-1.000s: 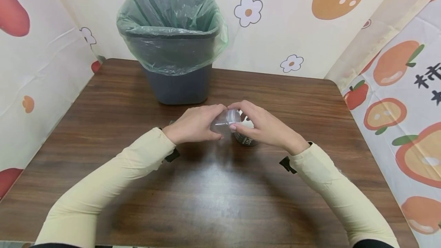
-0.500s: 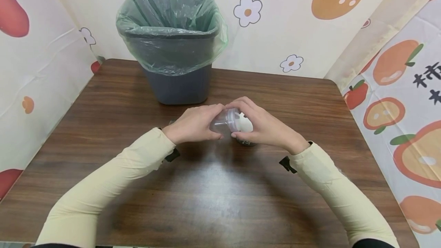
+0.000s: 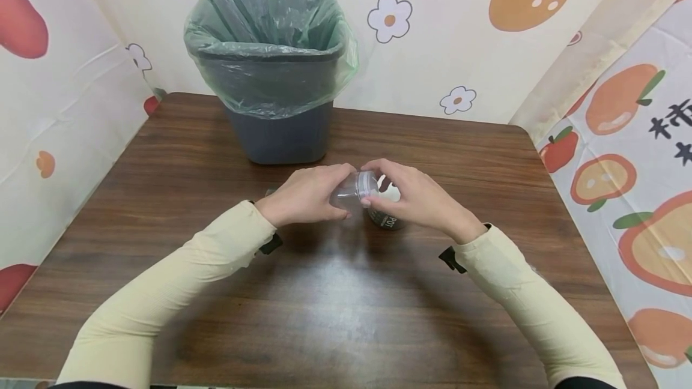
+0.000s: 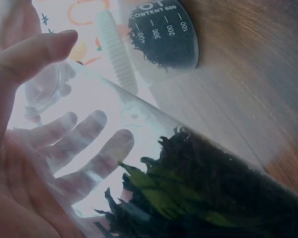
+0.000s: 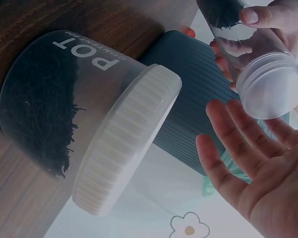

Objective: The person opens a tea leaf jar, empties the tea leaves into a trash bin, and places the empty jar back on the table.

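Note:
My left hand (image 3: 308, 194) grips a long clear plastic jar (image 3: 346, 192), held tilted above the table. Dark dried leaves (image 4: 213, 188) fill its lower end in the left wrist view. At the jar's other end, my right hand (image 3: 418, 197) pinches the translucent ribbed lid (image 3: 368, 183) between thumb and index finger. In the right wrist view the other fingers stretch out apart from the lid (image 5: 273, 91). Behind the right hand stands a second jar (image 3: 385, 220), upright, with a white ribbed cap (image 5: 129, 139), "POT" lettering and dark shreds inside. The right hand partly hides it.
A dark bin (image 3: 286, 134) lined with a green plastic bag (image 3: 270, 80) stands at the back left of the brown wooden table (image 3: 346, 317). Cloth printed with fruit and flowers (image 3: 389, 18) hangs around the back and sides.
The right fingers spread and shifted back around the lid half a second ago; now they pinch it again, much as one second ago. The left hand and jar hold still.

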Tool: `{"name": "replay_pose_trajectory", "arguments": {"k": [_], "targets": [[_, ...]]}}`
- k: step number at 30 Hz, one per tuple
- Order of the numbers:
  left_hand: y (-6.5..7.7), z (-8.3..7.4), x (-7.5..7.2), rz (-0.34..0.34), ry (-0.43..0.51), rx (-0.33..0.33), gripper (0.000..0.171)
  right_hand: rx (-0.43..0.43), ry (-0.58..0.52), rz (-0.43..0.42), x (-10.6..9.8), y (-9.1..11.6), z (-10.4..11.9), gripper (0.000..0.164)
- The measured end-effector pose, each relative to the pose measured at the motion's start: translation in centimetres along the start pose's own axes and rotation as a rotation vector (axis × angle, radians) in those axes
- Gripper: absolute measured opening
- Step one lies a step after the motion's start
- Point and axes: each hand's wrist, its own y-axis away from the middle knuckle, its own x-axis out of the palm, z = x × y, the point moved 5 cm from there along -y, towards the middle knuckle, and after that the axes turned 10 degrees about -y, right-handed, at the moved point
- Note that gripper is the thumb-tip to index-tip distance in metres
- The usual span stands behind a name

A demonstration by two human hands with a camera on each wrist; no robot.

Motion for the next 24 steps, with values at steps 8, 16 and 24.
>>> {"name": "replay_pose_trajectory", "arguments": {"k": [8, 16, 24], "targets": [[0.07, -0.01, 0.09, -0.004, 0.007, 0.008, 0.056, -0.113, 0.011, -0.009, 0.0, 0.23, 0.46, 0.049], [0.14, 0.02, 0.16, -0.006, -0.007, 0.008, 0.055, -0.179, 0.034, -0.026, 0.06, 0.15, 0.7, 0.059], [0.05, -0.1, 0.19, -0.012, -0.019, 0.015, 0.056, -0.024, 0.066, -0.033, -0.04, 0.26, 0.27, 0.067]]}}
